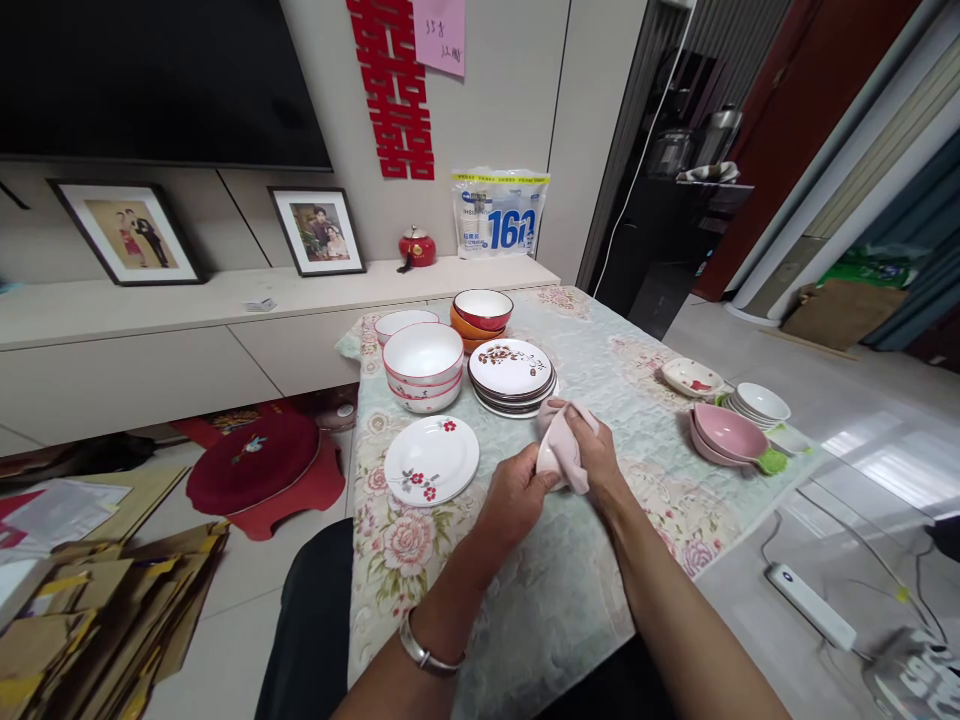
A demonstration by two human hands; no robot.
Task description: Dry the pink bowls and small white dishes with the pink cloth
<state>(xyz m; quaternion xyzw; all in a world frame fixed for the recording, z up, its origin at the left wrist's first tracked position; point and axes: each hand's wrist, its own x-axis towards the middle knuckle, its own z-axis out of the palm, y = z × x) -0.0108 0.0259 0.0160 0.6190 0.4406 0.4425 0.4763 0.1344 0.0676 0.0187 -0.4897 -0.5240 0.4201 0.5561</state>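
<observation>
Both my hands meet over the middle of the table. My right hand [592, 455] is closed round a pale pink cloth [561, 445] bunched over a small white dish, of which only an edge shows. My left hand [517, 500] grips that same bundle from below, fingers curled. A white plate with red flowers [431, 460] lies just left of my hands. Right behind them sits a stack of brown-patterned plates [512, 375].
A floral cloth covers the table [540, 590]. Stacked white bowls [423, 365] and orange-red bowls [481, 315] stand at the far end. Pink bowls [731, 435], white dishes [761, 405] and a small plate [691, 378] sit on the right edge. A red stool [255, 465] stands at left.
</observation>
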